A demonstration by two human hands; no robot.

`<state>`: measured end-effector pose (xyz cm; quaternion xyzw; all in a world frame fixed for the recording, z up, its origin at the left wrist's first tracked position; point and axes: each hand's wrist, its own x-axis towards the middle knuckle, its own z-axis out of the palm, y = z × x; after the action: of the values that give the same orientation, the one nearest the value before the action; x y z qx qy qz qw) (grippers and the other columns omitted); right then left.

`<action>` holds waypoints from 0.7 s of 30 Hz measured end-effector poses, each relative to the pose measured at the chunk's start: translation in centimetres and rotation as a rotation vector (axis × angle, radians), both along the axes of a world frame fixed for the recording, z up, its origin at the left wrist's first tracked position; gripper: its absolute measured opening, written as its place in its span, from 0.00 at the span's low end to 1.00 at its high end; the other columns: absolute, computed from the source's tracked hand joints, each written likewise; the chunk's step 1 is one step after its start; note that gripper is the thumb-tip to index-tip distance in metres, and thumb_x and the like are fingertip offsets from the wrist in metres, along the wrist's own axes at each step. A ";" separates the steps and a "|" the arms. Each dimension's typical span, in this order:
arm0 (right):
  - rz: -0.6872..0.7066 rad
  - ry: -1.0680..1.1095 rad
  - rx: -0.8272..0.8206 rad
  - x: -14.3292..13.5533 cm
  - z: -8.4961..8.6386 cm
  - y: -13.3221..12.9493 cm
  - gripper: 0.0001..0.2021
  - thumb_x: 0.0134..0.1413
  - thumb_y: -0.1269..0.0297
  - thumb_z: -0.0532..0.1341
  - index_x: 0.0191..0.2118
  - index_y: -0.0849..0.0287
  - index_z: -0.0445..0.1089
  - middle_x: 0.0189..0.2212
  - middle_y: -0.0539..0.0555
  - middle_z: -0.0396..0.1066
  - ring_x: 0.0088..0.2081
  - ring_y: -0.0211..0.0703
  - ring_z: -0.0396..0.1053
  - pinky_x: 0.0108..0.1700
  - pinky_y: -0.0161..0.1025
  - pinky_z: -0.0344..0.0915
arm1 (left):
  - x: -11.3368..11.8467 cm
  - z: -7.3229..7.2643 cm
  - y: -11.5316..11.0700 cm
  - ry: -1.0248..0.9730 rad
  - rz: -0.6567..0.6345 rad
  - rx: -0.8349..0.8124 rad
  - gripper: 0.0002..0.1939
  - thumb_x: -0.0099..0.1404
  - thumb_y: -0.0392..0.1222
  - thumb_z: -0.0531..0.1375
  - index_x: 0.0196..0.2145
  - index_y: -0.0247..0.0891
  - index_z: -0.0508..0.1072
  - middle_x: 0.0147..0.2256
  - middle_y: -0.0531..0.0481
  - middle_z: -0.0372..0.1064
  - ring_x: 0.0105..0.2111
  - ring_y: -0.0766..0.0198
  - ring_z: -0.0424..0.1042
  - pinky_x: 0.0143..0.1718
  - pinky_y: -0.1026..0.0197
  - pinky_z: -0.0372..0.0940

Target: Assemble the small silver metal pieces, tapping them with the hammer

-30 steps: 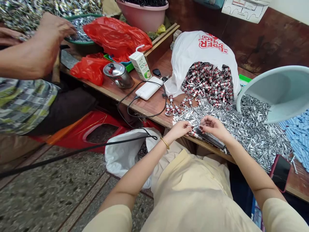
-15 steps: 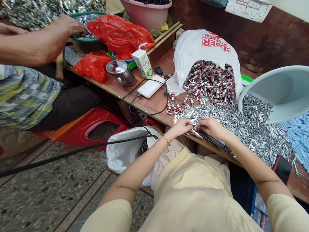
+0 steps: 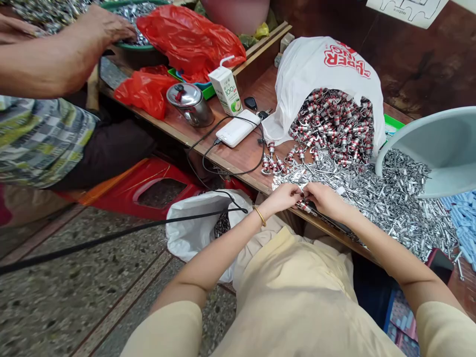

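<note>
At the table's front edge my left hand (image 3: 284, 197), with a gold bangle at the wrist, is closed in a pinch near a small red-and-silver metal piece (image 3: 305, 205). My right hand (image 3: 324, 198) meets it from the other side, its thumb and fingers pressed together. What sits between the fingertips is mostly hidden. Below the right hand a dark bar (image 3: 336, 224) runs along the edge. Just beyond both hands spreads a heap of loose silver metal parts (image 3: 401, 213). More red-and-silver pieces (image 3: 334, 126) spill from a white plastic bag (image 3: 297, 64).
A pale tub (image 3: 446, 148) lies tipped at the right, near light-blue pieces (image 3: 466, 223). A white power bank (image 3: 238, 130) with a cable, a drink carton (image 3: 225, 91) and a metal cup (image 3: 191, 106) stand left. A co-worker's hand (image 3: 100, 27) reaches into a green basin. Below hangs a white sack (image 3: 189, 228).
My right fingertips have moved in closer to the left ones, and less of the dark bar shows. The view has shifted slightly. The co-worker's hand stays at the basin.
</note>
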<state>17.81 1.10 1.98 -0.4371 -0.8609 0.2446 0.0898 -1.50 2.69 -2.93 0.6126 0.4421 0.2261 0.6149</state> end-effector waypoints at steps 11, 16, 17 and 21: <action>-0.055 -0.084 -0.117 -0.8 0.3 1.3 0.13 0.51 0.81 0.54 0.38 0.56 0.62 0.32 0.51 0.70 0.33 0.42 0.66 0.36 0.34 0.55 | -0.3 0.7 0.3 -0.067 -0.057 -0.088 0.02 0.56 0.34 0.59 0.26 0.36 0.69 0.23 0.56 0.67 0.23 0.67 0.72 0.25 0.68 0.66; -0.078 -0.096 -0.053 -0.8 1.4 0.8 0.11 0.54 0.80 0.56 0.40 0.57 0.63 0.34 0.53 0.71 0.35 0.44 0.67 0.37 0.36 0.57 | -0.1 0.8 0.2 -0.080 -0.024 -0.119 0.03 0.55 0.35 0.61 0.26 0.35 0.70 0.22 0.56 0.68 0.23 0.66 0.71 0.28 0.65 0.69; -0.104 -0.098 0.019 -0.2 1.9 -0.1 0.10 0.56 0.78 0.57 0.41 0.57 0.63 0.36 0.55 0.72 0.37 0.46 0.67 0.38 0.38 0.59 | 0.0 0.6 0.2 -0.068 -0.015 -0.116 0.03 0.55 0.36 0.61 0.26 0.35 0.70 0.22 0.56 0.68 0.23 0.66 0.72 0.28 0.65 0.68; -0.308 -0.325 0.297 4.8 3.5 -5.8 0.06 0.62 0.64 0.62 0.41 0.57 0.64 0.42 0.65 0.72 0.43 0.58 0.68 0.41 0.46 0.61 | 0.1 -0.2 0.3 -0.006 0.002 -0.029 0.04 0.54 0.37 0.62 0.26 0.36 0.71 0.21 0.56 0.69 0.22 0.65 0.73 0.26 0.66 0.67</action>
<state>22.58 -4.67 5.48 -0.5783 -0.8139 0.0257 0.0497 -1.41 2.99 -3.09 0.6026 0.4441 0.2221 0.6248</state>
